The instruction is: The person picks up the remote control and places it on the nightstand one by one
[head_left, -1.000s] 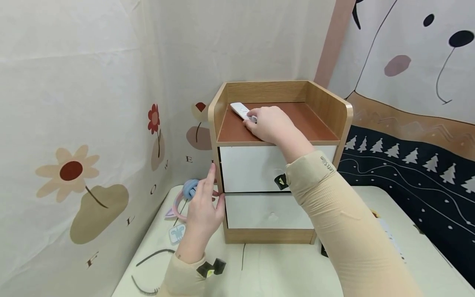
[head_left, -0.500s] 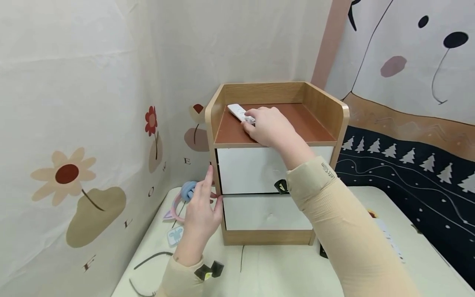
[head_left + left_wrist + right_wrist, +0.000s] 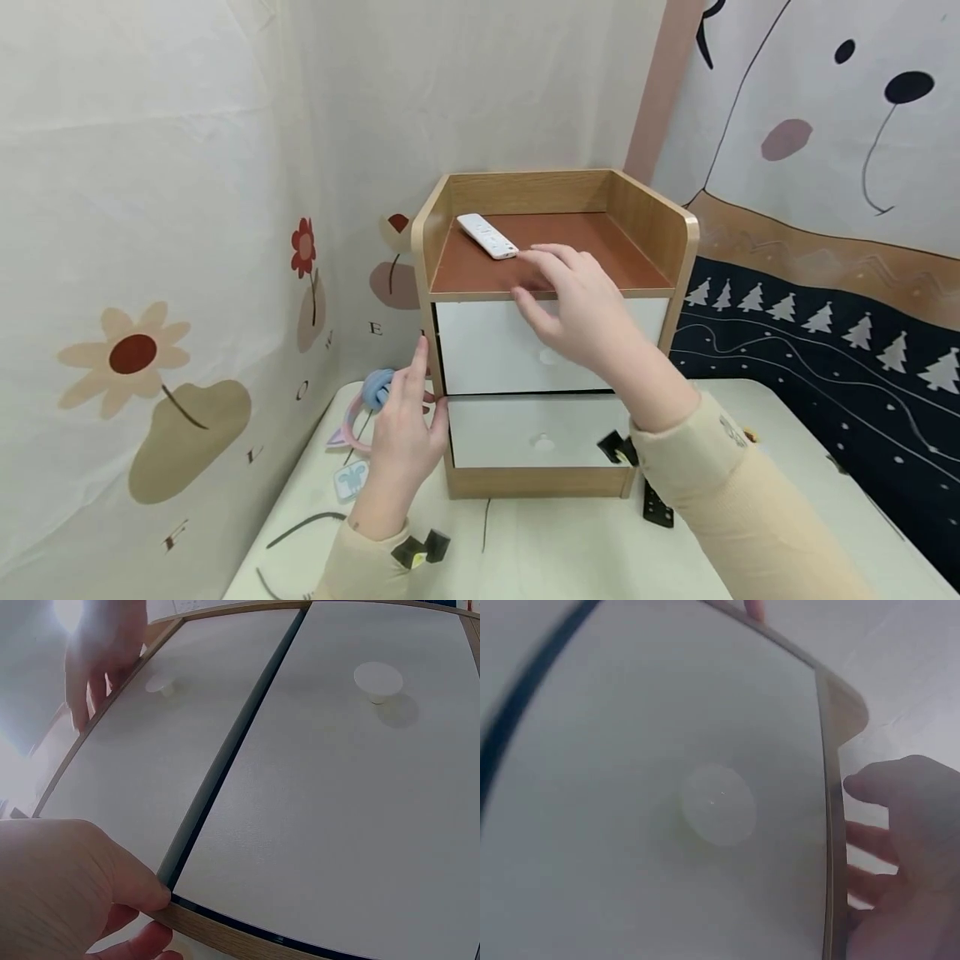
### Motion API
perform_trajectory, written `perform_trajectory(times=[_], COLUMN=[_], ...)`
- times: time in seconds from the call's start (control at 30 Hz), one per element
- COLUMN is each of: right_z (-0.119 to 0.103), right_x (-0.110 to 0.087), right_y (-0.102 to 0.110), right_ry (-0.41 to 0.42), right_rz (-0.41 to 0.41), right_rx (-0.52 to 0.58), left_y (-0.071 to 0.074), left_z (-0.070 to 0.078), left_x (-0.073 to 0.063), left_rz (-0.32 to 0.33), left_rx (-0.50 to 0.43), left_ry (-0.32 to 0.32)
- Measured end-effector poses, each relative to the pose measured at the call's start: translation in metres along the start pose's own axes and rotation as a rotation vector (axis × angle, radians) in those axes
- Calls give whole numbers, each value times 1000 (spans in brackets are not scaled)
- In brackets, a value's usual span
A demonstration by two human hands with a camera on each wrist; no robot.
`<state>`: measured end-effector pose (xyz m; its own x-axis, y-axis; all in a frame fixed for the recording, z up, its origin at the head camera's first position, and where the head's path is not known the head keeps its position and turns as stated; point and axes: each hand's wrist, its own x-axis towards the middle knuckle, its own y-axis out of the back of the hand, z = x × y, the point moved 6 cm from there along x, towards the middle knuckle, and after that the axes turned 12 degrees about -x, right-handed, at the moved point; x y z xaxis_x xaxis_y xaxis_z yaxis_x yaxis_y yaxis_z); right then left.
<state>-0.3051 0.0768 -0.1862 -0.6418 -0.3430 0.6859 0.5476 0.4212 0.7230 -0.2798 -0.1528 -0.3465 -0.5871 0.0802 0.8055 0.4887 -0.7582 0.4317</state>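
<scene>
White remote (image 3: 487, 236) is lying slantwise on the left part of the brown top shelf (image 3: 592, 233) of a small wood-edged cabinet (image 3: 536, 483), going by the head cam. Right-hand grip (image 3: 577, 304) is loose with nothing in it, a fingertip right by the remote's near end; can't tell if they touch. Left-hand grip (image 3: 408, 433) has its fingers straight along the cabinet's left side, not clenched on anything. Cabinet's on a cream bench (image 3: 555, 550), with a blue knotted thing (image 3: 377, 389) off to the left.

Left wrist cam: thumb's on the side panel's edge, next to the dark gap between the upper drawer front (image 3: 142, 757) and lower drawer front (image 3: 330, 795).

Right wrist cam is pretty hazy: round knob (image 3: 718, 805) mid-picture, right fingers spread a bit past the shelf's edge.
</scene>
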Motion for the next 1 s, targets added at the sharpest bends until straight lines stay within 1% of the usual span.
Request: perform_trajectory(times=[0.07,0.17,0.23,0.3,0.37,0.4,0.53,0.6,0.67,0.73,0.8,0.87,0.9,1.0], right_z=[1,4,7,13,24,31,67,87,105,122,137,151,157,174], right_x=[-18,-48,-69,-91,-114,-125,-169,-188,-205,-221,-237,-251,-258,-275], right_y=[3,7,10,11,10,9,-4,-13,-23,-35,-48,-61,-68,-85], right_ry=[52,141,171,174,146,121,-28,-116,-209,-317,-441,-551,-605,-719], right_rz=[97,261,372,467,552,577,610,594,560,498,389,259,180,-17], right_rx=[48,80,85,80,89,86,82,66,43,3,-42,-89,-112,-140], left_y=[0,0,0,0,-1,-1,-2,-2,-2,-1,-1,-1,-1,-1], left_z=[0,0,1,0,0,0,0,0,0,0,0,-1,-1,-1], left_x=[-1,-2,-2,-2,-2,-2,0,0,0,0,0,0,0,0], left_rz=[4,13,22,27,29,29,28,30,30,29,27,25,24,24], left_rx=[-2,2,6,6,-2,-6,-13,-10,-7,-4,-4,-5,-6,-6], left_ry=[-5,-21,-34,-47,-57,-60,-66,-67,-67,-65,-62,-59,-58,-59])
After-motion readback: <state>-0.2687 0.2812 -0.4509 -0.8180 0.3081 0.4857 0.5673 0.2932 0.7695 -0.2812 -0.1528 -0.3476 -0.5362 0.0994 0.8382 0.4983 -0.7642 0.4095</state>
